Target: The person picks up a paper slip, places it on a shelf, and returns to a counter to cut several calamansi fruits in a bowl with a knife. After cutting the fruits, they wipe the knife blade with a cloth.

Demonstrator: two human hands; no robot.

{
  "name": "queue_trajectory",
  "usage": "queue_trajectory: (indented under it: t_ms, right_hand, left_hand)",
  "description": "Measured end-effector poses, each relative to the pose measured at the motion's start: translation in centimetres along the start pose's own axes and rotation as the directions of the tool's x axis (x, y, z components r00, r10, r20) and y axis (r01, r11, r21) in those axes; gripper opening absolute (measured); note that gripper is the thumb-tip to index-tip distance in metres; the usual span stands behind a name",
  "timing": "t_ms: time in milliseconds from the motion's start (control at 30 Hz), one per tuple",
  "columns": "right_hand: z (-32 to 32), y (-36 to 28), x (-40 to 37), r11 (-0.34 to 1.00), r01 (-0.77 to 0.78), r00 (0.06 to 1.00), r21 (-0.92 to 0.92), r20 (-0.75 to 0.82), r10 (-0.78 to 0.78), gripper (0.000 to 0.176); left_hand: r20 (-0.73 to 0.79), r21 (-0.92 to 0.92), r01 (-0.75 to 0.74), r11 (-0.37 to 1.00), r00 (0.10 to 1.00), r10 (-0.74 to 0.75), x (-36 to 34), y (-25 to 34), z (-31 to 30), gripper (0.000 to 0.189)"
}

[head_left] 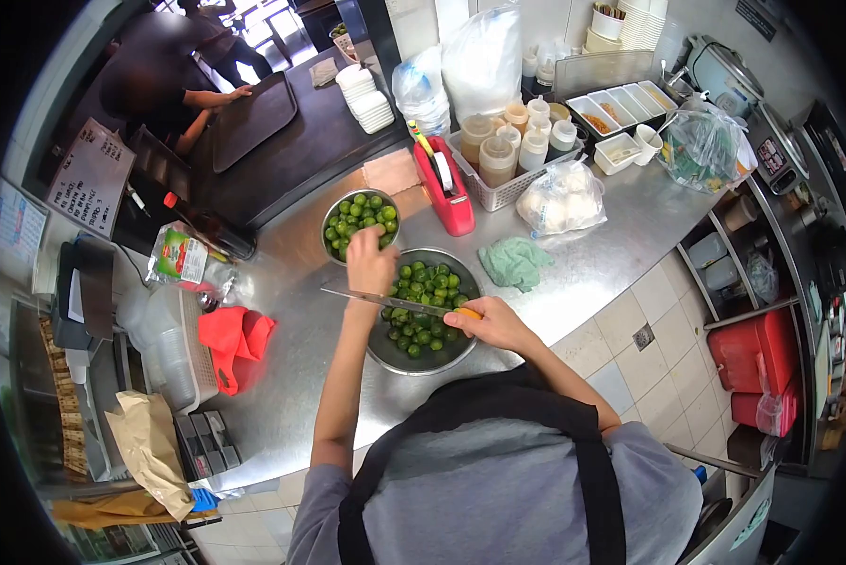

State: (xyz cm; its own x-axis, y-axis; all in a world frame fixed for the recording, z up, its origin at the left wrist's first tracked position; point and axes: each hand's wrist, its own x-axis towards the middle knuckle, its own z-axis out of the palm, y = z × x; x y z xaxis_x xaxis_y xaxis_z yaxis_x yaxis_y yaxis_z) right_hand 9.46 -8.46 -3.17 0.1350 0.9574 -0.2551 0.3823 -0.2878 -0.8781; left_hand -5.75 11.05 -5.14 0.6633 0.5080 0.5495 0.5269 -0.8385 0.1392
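Note:
My right hand (487, 323) is closed round the orange handle of a knife (413, 305), whose blade points left across the large metal bowl (460, 356). Small green limes (425, 330) lie in that bowl. Behind it and to the left stands a smaller metal bowl (333, 252), full of whole limes (362, 213). My left hand (373, 262) reaches over this smaller bowl's front edge, fingers bent together at the limes; whatever they grip is too small to make out. The knife tip lies near my left wrist.
A green cloth (515, 263) lies right of the large bowl, and a red tape dispenser (444, 188) stands behind it. Sauce bottles (498, 155) fill a basket at the back. On the left are a red cloth (236, 347) and a dark bottle (211, 229). Another person holds a tray (256, 122).

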Motion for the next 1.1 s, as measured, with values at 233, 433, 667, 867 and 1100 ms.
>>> queue_trajectory:
  t_ms: [233, 433, 667, 867, 1100]
  right_hand:
    - [-0.1, -0.1, -0.3, 1.0, -0.005, 1.0, -0.005, -0.018, 0.005, 0.075]
    - [-0.1, -0.8, -0.5, 0.999, 0.031, 0.999, -0.011, -0.03, -0.032, 0.074]
    - [-0.5, -2.7, -1.1, 0.96, 0.06, 0.979, -0.272, -0.171, -0.11, 0.067]
    - [1.1, -2.5, -0.5, 0.898, 0.218, 0.913, -0.383, -0.244, -0.326, 0.064]
    - [1.5, -2.7, -0.5, 0.867, 0.296, 0.88, -0.402, -0.239, -0.411, 0.064]
  left_hand:
    - [0.223, 0.111, -0.033, 0.993, 0.975, 0.007, -1.4, 0.8, 1.2, 0.025]
    - [0.086, -0.097, 0.094, 0.991, 0.993, -0.085, -1.7, 1.9, -2.3, 0.03]
    - [0.398, -0.845, 0.526, 0.094, 0.738, -0.545, -5.9, 4.7, -6.6, 0.033]
    - [0.59, -0.797, 0.368, -0.479, 0.646, -0.485, -8.5, 7.6, -7.2, 0.041]
    - [0.602, -0.782, 0.3, -0.547, 0.591, -0.537, -9.2, 8.8, -6.6, 0.04]
